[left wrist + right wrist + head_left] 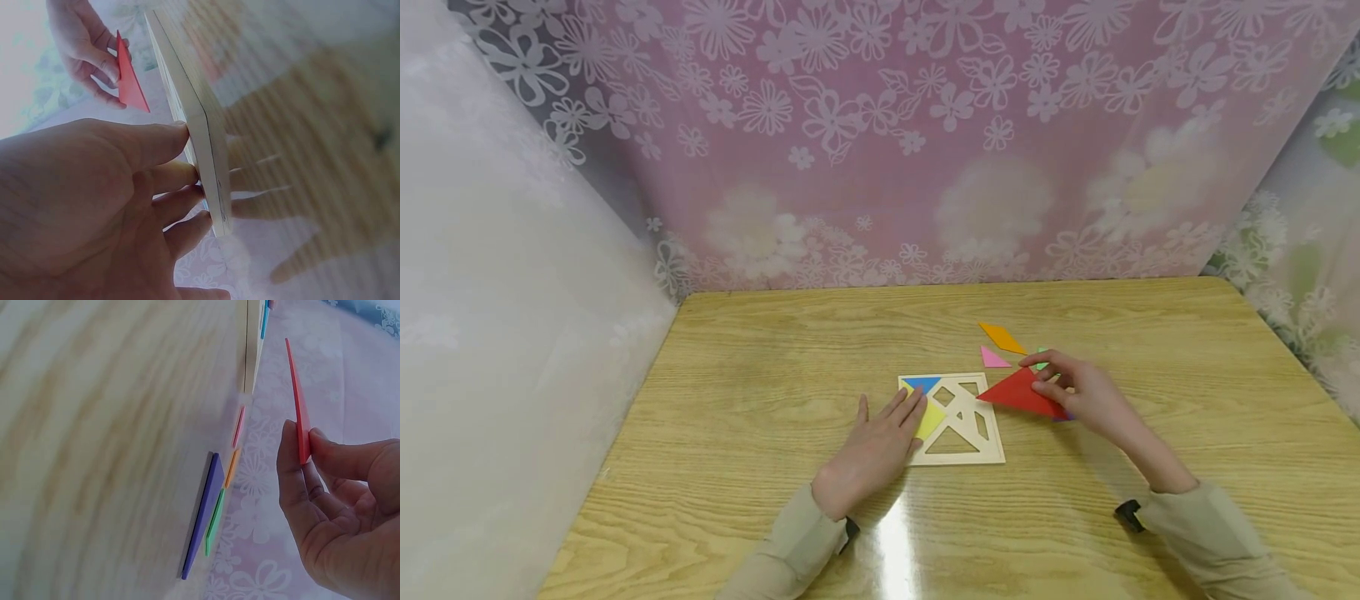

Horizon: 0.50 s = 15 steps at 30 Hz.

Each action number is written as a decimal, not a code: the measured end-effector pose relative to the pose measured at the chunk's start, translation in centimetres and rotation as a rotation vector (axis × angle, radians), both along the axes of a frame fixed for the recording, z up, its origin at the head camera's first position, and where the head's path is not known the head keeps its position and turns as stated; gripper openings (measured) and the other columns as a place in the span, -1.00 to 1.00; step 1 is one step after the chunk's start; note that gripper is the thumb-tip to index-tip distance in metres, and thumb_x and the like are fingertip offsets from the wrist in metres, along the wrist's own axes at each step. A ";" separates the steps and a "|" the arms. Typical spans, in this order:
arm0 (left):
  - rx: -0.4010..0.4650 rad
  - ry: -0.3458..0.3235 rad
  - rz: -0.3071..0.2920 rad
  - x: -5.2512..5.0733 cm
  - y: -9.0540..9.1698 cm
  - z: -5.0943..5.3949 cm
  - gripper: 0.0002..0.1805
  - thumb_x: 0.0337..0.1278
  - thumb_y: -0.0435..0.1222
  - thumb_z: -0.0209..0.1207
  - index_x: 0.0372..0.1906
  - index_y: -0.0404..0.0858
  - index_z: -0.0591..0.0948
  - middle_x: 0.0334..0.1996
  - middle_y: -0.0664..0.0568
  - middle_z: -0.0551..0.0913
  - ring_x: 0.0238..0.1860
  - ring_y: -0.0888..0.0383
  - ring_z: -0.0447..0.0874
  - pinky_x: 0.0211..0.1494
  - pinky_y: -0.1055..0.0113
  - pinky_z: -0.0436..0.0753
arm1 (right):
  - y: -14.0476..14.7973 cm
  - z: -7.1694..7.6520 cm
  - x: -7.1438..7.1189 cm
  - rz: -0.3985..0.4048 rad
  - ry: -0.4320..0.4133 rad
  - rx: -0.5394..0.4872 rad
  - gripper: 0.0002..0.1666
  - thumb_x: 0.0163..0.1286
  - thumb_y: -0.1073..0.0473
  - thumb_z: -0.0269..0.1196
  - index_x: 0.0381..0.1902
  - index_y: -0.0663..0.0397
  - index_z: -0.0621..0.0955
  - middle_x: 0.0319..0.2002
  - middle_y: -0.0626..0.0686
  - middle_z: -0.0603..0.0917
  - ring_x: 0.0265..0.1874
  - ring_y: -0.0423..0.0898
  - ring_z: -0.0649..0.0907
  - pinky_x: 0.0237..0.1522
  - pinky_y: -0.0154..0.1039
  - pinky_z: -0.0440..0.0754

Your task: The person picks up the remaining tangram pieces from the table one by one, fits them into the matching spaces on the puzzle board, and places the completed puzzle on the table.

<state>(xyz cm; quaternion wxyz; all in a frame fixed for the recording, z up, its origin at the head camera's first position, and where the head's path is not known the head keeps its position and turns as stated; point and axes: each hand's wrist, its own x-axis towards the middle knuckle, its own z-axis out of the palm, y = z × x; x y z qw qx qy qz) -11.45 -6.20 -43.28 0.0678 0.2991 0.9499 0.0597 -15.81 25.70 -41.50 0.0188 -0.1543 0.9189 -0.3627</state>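
My left hand lies with its fingers extended over the left part of a pale wooden tangram board, touching a yellow piece. A blue piece sits in the board's top left corner by the fingertips. In the left wrist view, the thumb touches the board's edge. Between thumb and fingers, my right hand pinches a large red triangle, raised off the table in the right wrist view. Its left tip appears over the board's right edge. Several cutouts in the board show bare table.
Beyond the board's upper right corner lie an orange parallelogram and a pink triangle. A green piece and a purple piece lie near the right hand, both partly hidden in the head view. Floral cloth hangs behind the table.
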 end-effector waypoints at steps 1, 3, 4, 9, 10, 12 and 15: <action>0.003 0.002 0.001 0.0 0.0 0.0 -0.38 0.61 -0.12 -0.07 0.59 -0.26 0.19 0.60 -0.03 0.12 0.59 0.04 0.08 0.48 -0.36 0.13 | -0.1 0.0 0.0 0.000 -0.002 0.001 -0.61 0.39 0.36 0.31 0.16 0.13 0.62 -0.27 0.09 0.70 -0.52 -0.18 0.62 -0.60 -0.34 0.40; 0.005 0.008 -0.001 0.0 0.0 -0.1 -0.38 0.61 -0.12 -0.07 0.59 -0.26 0.19 0.60 -0.04 0.13 0.59 0.04 0.08 0.48 -0.36 0.13 | -0.2 0.0 0.1 0.001 -0.013 -0.002 -0.61 0.39 0.36 0.31 0.16 0.13 0.62 -0.26 0.09 0.69 -0.53 -0.17 0.60 -0.63 -0.33 0.40; 0.005 0.008 -0.002 0.0 0.0 -0.1 -0.38 0.61 -0.12 -0.07 0.59 -0.27 0.19 0.60 -0.04 0.13 0.59 0.03 0.08 0.48 -0.36 0.13 | -0.2 -0.1 0.1 0.000 -0.019 -0.008 -0.62 0.39 0.36 0.31 0.15 0.12 0.62 -0.26 0.09 0.69 -0.55 -0.17 0.59 -0.64 -0.33 0.41; 0.002 0.015 -0.008 0.1 -0.1 -0.2 -0.38 0.61 -0.11 -0.08 0.59 -0.27 0.19 0.60 -0.04 0.13 0.59 0.04 0.07 0.47 -0.36 0.14 | -0.6 -0.3 0.3 0.007 -0.043 -0.030 -0.62 0.40 0.34 0.31 0.16 0.12 0.62 -0.25 0.09 0.68 -0.60 -0.19 0.55 -0.67 -0.33 0.43; 0.001 0.016 -0.007 0.1 -0.1 -0.2 -0.38 0.61 -0.11 -0.07 0.59 -0.27 0.19 0.60 -0.04 0.13 0.59 0.04 0.08 0.47 -0.35 0.15 | -0.7 -0.4 0.4 0.008 -0.045 -0.034 -0.62 0.40 0.34 0.32 0.16 0.11 0.62 -0.25 0.08 0.68 -0.60 -0.19 0.54 -0.67 -0.33 0.43; 0.000 0.019 -0.008 0.0 -0.1 -0.2 -0.38 0.61 -0.11 -0.08 0.59 -0.27 0.19 0.60 -0.04 0.13 0.59 0.04 0.08 0.47 -0.36 0.14 | -1.0 -0.4 0.4 0.015 -0.037 -0.031 -0.61 0.39 0.33 0.32 0.16 0.12 0.62 -0.25 0.07 0.69 -0.57 -0.19 0.56 -0.65 -0.33 0.43; 0.000 0.026 -0.009 0.0 -0.1 -0.2 -0.38 0.61 -0.11 -0.08 0.59 -0.26 0.19 0.60 -0.04 0.13 0.59 0.04 0.08 0.47 -0.37 0.14 | -1.3 -0.4 0.5 0.017 -0.030 -0.023 -0.61 0.38 0.34 0.33 0.16 0.10 0.63 -0.24 0.05 0.69 -0.48 -0.17 0.62 -0.58 -0.34 0.45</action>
